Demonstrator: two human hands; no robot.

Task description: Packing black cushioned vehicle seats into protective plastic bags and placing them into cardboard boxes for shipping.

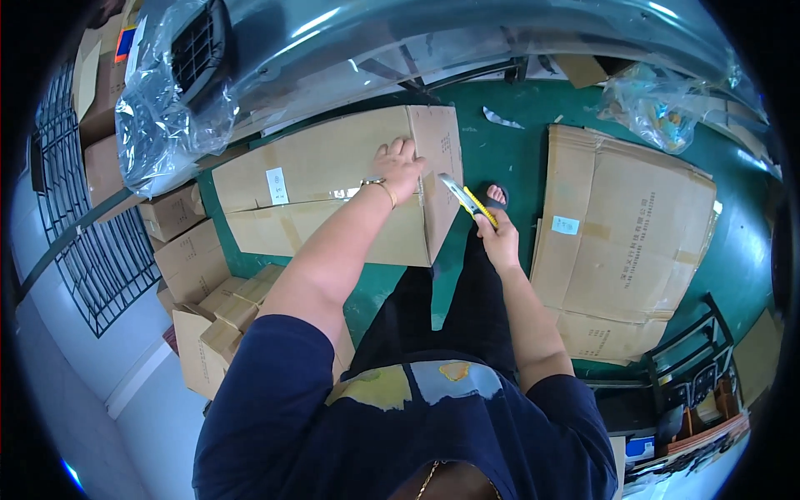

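A long brown cardboard box [321, 154] lies in front of me, with a taped seam along its top and a small white label [276, 186]. My left hand [398, 169] rests on the top close to the right end, fingers stretched out and holding nothing. In my right hand [498, 239] is a yellow utility knife [475, 205], its silver front end pointing up and left towards the box's end face. A small gap shows between the knife and the cardboard.
Flattened cardboard [621, 242] lies on the green floor to my right. Smaller boxes [192, 260] are stacked at left, near a black wire rack [100, 258]. Clear plastic wrap [158, 133] hangs at upper left; a plastic bag [658, 108] lies at upper right. My foot [497, 195] is beside the box.
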